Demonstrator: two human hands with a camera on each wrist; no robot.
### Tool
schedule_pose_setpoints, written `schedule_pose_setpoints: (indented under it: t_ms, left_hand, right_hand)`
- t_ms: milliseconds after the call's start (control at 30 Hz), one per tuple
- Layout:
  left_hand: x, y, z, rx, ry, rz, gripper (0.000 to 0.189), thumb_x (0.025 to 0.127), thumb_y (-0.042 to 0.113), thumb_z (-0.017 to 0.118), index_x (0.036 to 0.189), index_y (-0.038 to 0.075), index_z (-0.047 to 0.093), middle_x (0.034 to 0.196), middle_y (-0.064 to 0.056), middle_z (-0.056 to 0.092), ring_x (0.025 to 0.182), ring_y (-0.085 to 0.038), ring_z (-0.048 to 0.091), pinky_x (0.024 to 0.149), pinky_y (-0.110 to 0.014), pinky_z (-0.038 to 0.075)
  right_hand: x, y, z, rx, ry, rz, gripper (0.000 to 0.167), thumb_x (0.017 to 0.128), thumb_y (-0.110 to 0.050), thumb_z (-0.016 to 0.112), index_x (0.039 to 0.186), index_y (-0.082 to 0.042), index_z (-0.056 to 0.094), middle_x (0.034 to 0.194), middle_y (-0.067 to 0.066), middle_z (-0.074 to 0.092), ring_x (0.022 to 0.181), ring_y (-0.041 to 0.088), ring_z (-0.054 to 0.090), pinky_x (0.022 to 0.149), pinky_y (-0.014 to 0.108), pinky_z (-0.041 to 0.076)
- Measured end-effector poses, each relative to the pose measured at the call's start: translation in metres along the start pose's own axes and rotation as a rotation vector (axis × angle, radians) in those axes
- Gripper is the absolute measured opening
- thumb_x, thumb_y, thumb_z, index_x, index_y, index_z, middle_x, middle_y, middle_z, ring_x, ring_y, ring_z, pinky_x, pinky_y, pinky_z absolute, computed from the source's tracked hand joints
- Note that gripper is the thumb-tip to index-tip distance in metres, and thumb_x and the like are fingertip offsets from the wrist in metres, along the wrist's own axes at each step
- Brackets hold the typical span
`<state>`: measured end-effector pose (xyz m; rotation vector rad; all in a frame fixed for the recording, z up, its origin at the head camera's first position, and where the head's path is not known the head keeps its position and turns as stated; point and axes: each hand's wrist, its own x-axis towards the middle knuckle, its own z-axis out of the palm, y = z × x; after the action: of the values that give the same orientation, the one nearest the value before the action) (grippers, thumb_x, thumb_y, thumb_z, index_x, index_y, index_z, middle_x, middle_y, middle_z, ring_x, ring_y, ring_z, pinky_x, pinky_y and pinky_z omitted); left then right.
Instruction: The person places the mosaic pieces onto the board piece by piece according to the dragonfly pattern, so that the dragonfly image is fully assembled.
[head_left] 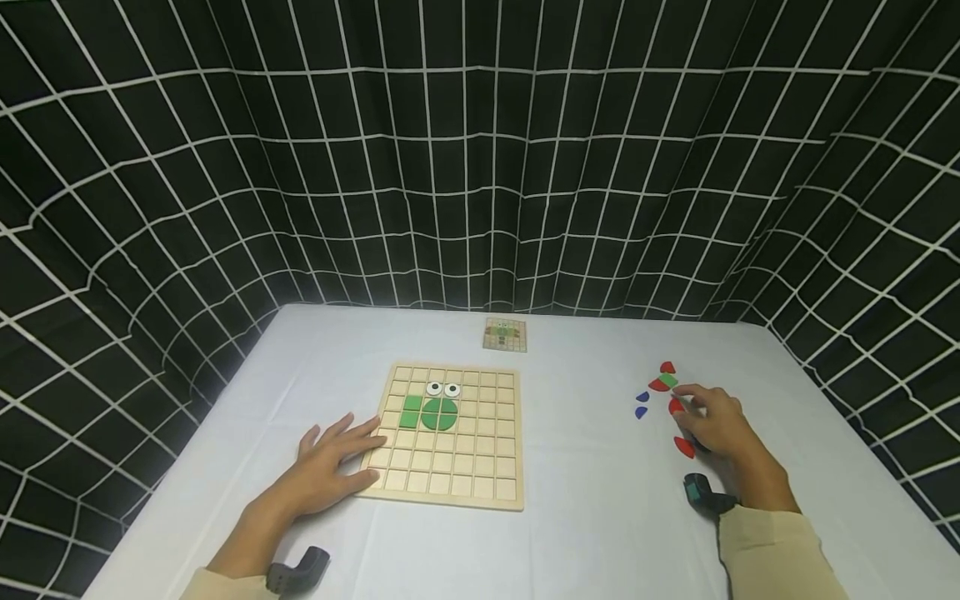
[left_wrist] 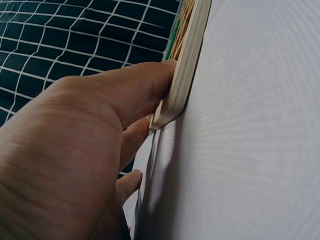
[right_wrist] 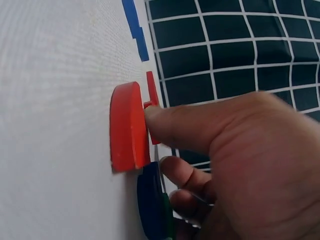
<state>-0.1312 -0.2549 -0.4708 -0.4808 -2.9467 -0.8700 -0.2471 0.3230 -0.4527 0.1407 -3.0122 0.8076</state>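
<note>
My left hand (head_left: 327,471) rests with fingers spread at the left edge of a wooden grid board (head_left: 480,487). In the left wrist view, its thumb (left_wrist: 155,80) touches the board's rim (left_wrist: 187,75). On the board lie two green squares (head_left: 410,412), a green circle of quarter pieces (head_left: 439,414) and two round eye pieces (head_left: 443,389). My right hand (head_left: 716,425) reaches over loose pieces, thumb and fingertips apart around a red piece (head_left: 676,406). The thumb seems to touch red; contact is partly hidden. Another red piece (right_wrist: 125,130) lies nearer the wrist.
A small pattern card (head_left: 505,334) lies behind the board. Near the right hand are two blue pieces (head_left: 641,405), a green piece (head_left: 668,380) and more red pieces (head_left: 684,447). A dark blue piece (right_wrist: 150,200) lies below the right fingers. Black gridded curtain (head_left: 480,167) surrounds the white table.
</note>
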Motion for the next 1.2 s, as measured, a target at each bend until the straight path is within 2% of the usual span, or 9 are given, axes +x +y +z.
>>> schedule_pose_setpoints:
  t_ms: [233, 433, 667, 733, 800, 900, 967, 1100, 1200]
  left_hand:
    - [0.0, 0.0, 0.0, 0.001, 0.004, 0.003, 0.048, 0.085, 0.043, 0.07, 0.128, 0.022, 0.064, 0.148, 0.002, 0.043, 0.141, -0.036, 0.022, 0.107, -0.063, -0.003]
    - [0.0, -0.001, 0.0, 0.004, 0.01, 0.012, 0.048, 0.085, 0.043, 0.07, 0.128, 0.022, 0.064, 0.148, 0.001, 0.043, 0.14, -0.036, 0.023, 0.107, -0.063, -0.002]
    - [0.0, 0.001, -0.001, 0.001, 0.013, 0.009, 0.049, 0.084, 0.043, 0.07, 0.128, 0.022, 0.064, 0.148, 0.002, 0.043, 0.14, -0.036, 0.023, 0.107, -0.063, -0.002]
    - [0.0, 0.001, -0.001, 0.002, 0.01, 0.002, 0.049, 0.084, 0.043, 0.07, 0.128, 0.022, 0.064, 0.148, 0.002, 0.043, 0.14, -0.036, 0.023, 0.107, -0.063, -0.002]
    - [0.0, 0.001, -0.001, 0.003, 0.012, -0.005, 0.049, 0.084, 0.044, 0.07, 0.128, 0.023, 0.064, 0.148, 0.002, 0.043, 0.14, -0.036, 0.022, 0.107, -0.064, -0.002]
    - [0.001, 0.0, 0.0, 0.005, 0.012, -0.012, 0.048, 0.085, 0.045, 0.069, 0.128, 0.024, 0.064, 0.148, 0.004, 0.042, 0.141, -0.035, 0.022, 0.107, -0.063, -0.003]
    - [0.001, 0.0, 0.001, 0.001, 0.009, -0.015, 0.048, 0.085, 0.046, 0.069, 0.128, 0.025, 0.064, 0.148, 0.005, 0.042, 0.141, -0.035, 0.021, 0.107, -0.063, -0.004]
    - [0.001, 0.0, 0.002, -0.006, 0.004, -0.015, 0.049, 0.085, 0.045, 0.07, 0.129, 0.024, 0.063, 0.149, 0.006, 0.04, 0.141, -0.034, 0.021, 0.108, -0.063, -0.005]
    - [0.001, 0.0, 0.002, 0.0, 0.009, -0.016, 0.048, 0.084, 0.044, 0.071, 0.128, 0.024, 0.064, 0.149, 0.007, 0.041, 0.141, -0.034, 0.022, 0.108, -0.063, -0.004]
  right_hand:
    - [0.002, -0.001, 0.001, -0.024, -0.013, 0.029, 0.033, 0.089, -0.015, 0.065, 0.117, 0.002, 0.059, 0.113, 0.035, 0.047, 0.109, 0.054, 0.035, 0.079, 0.068, 0.042]
    - [0.003, 0.002, 0.003, 0.011, -0.022, 0.077, 0.037, 0.089, -0.02, 0.069, 0.116, 0.002, 0.059, 0.117, 0.035, 0.044, 0.112, 0.054, 0.036, 0.082, 0.066, 0.044]
    - [0.002, 0.001, 0.003, 0.043, -0.029, 0.119, 0.041, 0.09, -0.024, 0.068, 0.116, 0.006, 0.058, 0.118, 0.034, 0.05, 0.11, 0.051, 0.044, 0.086, 0.062, 0.045]
    - [0.002, -0.001, 0.003, 0.058, -0.008, 0.142, 0.043, 0.09, -0.027, 0.069, 0.116, 0.005, 0.058, 0.114, 0.031, 0.054, 0.105, 0.047, 0.047, 0.081, 0.056, 0.049]
    - [0.001, -0.005, 0.002, 0.066, 0.038, 0.139, 0.041, 0.09, -0.028, 0.069, 0.115, 0.003, 0.059, 0.106, 0.026, 0.058, 0.098, 0.042, 0.05, 0.071, 0.045, 0.053]
    - [0.0, -0.01, -0.001, 0.072, 0.122, 0.11, 0.039, 0.089, -0.029, 0.071, 0.112, 0.001, 0.062, 0.099, 0.019, 0.06, 0.092, 0.035, 0.049, 0.06, 0.033, 0.049]
    - [0.001, -0.011, -0.001, 0.074, 0.164, 0.092, 0.04, 0.088, -0.031, 0.071, 0.111, 0.0, 0.063, 0.098, 0.019, 0.06, 0.094, 0.036, 0.048, 0.061, 0.036, 0.05]
    - [0.009, -0.001, 0.005, 0.053, 0.214, 0.051, 0.05, 0.088, -0.048, 0.067, 0.112, -0.004, 0.064, 0.107, 0.02, 0.06, 0.101, 0.039, 0.047, 0.071, 0.049, 0.05]
    - [0.01, -0.008, 0.005, 0.044, 0.244, 0.004, 0.053, 0.086, -0.053, 0.066, 0.111, -0.006, 0.064, 0.111, 0.02, 0.06, 0.102, 0.039, 0.05, 0.071, 0.051, 0.052]
